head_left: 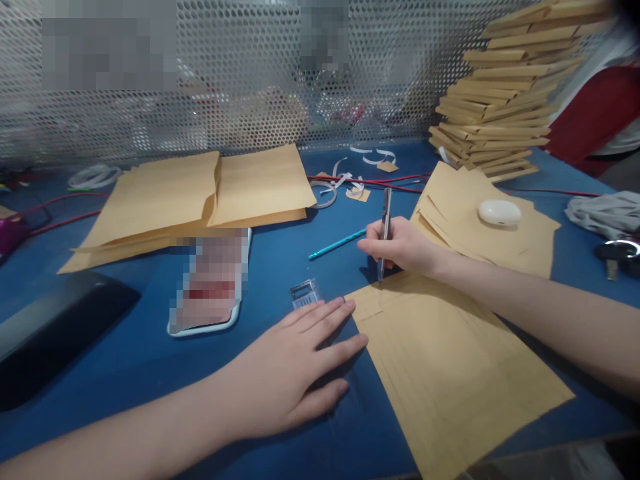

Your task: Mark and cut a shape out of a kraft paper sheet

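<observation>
My right hand (403, 245) is closed around a slim, upright silver tool (385, 207). I cannot make out whether it is a pen or a cutter. Its lower end meets the top edge of a tan paper sheet or envelope (450, 373), which lies at an angle near the table's front edge. My left hand (305, 363) rests flat on the blue table, fingers spread, with its fingertips on the sheet's left edge. Just beyond these fingers lies a small grey-blue plastic piece (305, 292), partly covered. A turquoise stick (336, 245) lies left of my right hand.
Tan envelopes (160, 193) lie at the back left, and a tall stack of them (500, 100) leans at the back right. A phone (215, 287), a dark case (55, 333), a white earbud case (500, 212), paper scraps (357, 193), a cable (605, 212) and keys (617, 253) surround my hands.
</observation>
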`<state>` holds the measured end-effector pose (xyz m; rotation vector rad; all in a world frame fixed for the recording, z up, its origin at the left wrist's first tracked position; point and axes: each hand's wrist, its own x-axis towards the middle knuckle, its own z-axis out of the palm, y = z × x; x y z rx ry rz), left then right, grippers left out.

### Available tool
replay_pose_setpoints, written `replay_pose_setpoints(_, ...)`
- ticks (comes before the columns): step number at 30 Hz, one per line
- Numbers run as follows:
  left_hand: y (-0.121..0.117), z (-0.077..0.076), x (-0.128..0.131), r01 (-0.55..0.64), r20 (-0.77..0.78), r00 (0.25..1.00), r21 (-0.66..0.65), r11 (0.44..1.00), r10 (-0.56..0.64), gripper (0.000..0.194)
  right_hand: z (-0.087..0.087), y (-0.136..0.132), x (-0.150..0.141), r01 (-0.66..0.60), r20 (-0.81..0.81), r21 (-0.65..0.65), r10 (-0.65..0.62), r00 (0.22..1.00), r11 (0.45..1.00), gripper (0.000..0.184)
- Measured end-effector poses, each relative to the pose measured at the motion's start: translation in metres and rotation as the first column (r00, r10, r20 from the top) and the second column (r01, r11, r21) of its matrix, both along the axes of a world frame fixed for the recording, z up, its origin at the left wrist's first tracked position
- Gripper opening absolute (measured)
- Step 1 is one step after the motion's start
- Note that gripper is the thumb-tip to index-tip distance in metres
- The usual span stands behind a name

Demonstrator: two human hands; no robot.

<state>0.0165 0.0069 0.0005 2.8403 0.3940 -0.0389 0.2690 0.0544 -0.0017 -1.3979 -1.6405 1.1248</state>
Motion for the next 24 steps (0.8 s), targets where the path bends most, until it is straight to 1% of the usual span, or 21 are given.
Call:
replay_pose_setpoints(3, 0.0002, -0.0004, 0.0001, 0.000, 0.006, 1.000, -0.002, 1.000, 0.000, 0.048, -0.0005, 0.0006, 0.0003, -0.002, -0.009, 0.000, 0.002, 1.000, 1.000, 0.030)
replay_pose_setpoints(8, 0.0004, -0.0009, 0.0002, -0.007, 0.050, 0.999, -0.042, 0.999, 0.009, 0.047, -0.0011, 0.0013, 0.0003, -0.006, -0.014, -0.002, 0.006, 1.000, 1.000, 0.030)
replay_pose_setpoints(12, 0.0003, -0.0010, 0.0004, -0.006, 0.041, 0.999, -0.038, 0.999, 0.007, 0.048, 0.0003, 0.0002, -0.0008, -0.002, -0.010, -0.001, 0.002, 1.000, 1.000, 0.030)
replay_pose_setpoints(16, 0.0002, -0.0006, 0.0005, -0.008, 0.063, 0.998, -0.049, 0.999, 0.011, 0.047, 0.0000, 0.0009, -0.0002, 0.003, -0.043, -0.002, -0.003, 0.999, 1.000, 0.030)
replay_pose_setpoints(18, 0.0003, -0.0003, 0.0005, -0.007, 0.071, 0.997, -0.049, 0.999, 0.010, 0.047, -0.0020, 0.0031, 0.0014, 0.015, -0.097, -0.005, -0.016, 0.995, 1.000, 0.032)
replay_pose_setpoints(20, 0.0004, 0.0001, 0.0007, -0.004, 0.063, 0.998, -0.044, 0.999, 0.007, 0.048, -0.0049, 0.0058, 0.0033, 0.045, -0.194, -0.025, -0.049, 0.980, 0.999, 0.036)
replay_pose_setpoints(22, 0.0005, 0.0004, 0.0010, -0.004, 0.042, 0.999, -0.034, 0.999, 0.006, 0.048, -0.0069, 0.0080, 0.0049, 0.074, -0.305, -0.056, -0.087, 0.948, 0.996, 0.042)
replay_pose_setpoints(24, 0.0004, 0.0007, 0.0013, -0.006, 0.026, 1.000, -0.030, 1.000, 0.007, 0.048, -0.0061, 0.0088, 0.0058, 0.087, -0.379, -0.086, -0.114, 0.918, 0.992, 0.050)
